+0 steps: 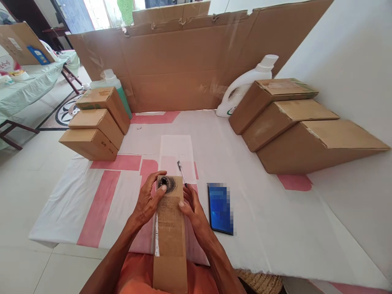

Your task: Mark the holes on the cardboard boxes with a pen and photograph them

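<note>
A long, narrow cardboard box (170,232) stretches from my lap up over the table's front edge. Dark scribbles ring a small hole near its far end, with rubbed dark marks below. My left hand (148,199) grips the far left corner, its thumb pressed at the hole. Along the right side, my right hand (194,210) holds the box with its thumb on the edge and fingers beside it. A pen (181,171) lies just beyond the right fingertips; whether they touch it I cannot tell. To the right, a phone (219,210) with a partly pixelated blue screen lies flat.
Stacked cardboard boxes stand at left (94,139) and right (294,139). Behind them are a green-liquid bottle (121,92) and a white jug (249,79). A tall cardboard panel (174,69) closes the back. A white sheet (263,220) with pink patches covers the table.
</note>
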`<state>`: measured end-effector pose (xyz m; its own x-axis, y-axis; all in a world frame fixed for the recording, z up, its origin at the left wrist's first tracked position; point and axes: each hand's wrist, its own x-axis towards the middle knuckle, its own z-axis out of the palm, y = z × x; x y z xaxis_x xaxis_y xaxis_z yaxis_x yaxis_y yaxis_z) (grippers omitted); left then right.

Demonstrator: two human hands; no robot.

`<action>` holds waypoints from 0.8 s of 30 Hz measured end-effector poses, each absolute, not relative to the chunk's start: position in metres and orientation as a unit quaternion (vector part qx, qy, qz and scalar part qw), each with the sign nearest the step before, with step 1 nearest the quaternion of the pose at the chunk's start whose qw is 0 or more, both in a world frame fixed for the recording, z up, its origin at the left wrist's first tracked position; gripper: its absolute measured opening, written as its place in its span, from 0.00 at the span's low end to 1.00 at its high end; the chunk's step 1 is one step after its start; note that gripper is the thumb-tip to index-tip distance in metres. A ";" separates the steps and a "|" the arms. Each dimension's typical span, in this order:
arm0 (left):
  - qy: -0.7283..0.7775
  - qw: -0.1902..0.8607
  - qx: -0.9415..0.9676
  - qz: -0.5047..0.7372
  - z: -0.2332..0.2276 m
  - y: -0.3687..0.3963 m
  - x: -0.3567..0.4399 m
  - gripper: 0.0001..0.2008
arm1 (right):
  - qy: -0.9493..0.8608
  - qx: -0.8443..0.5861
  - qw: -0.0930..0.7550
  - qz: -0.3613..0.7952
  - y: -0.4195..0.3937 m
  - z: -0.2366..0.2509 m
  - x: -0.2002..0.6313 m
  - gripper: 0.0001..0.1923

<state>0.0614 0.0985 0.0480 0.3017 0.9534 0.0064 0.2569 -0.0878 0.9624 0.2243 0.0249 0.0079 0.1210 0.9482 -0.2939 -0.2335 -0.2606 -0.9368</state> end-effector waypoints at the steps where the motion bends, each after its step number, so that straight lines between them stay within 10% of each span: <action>1: 0.467 0.481 0.650 0.357 0.048 0.097 0.062 0.22 | -0.327 -0.569 0.510 0.557 0.034 0.014 0.224 0.49; 10: 0.485 0.455 0.655 0.358 0.045 0.099 0.056 0.19 | -0.439 -0.647 0.424 0.456 0.083 0.057 0.208 0.22; 24: 0.455 0.517 0.639 0.343 0.036 0.102 0.044 0.26 | -0.414 -0.732 0.383 0.381 0.096 -0.002 0.261 0.14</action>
<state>0.0439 0.1015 0.0360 0.3514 0.9357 -0.0316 0.2270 -0.0524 0.9725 0.2609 0.0964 -0.0015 0.3665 0.8988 -0.2405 0.3146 -0.3630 -0.8771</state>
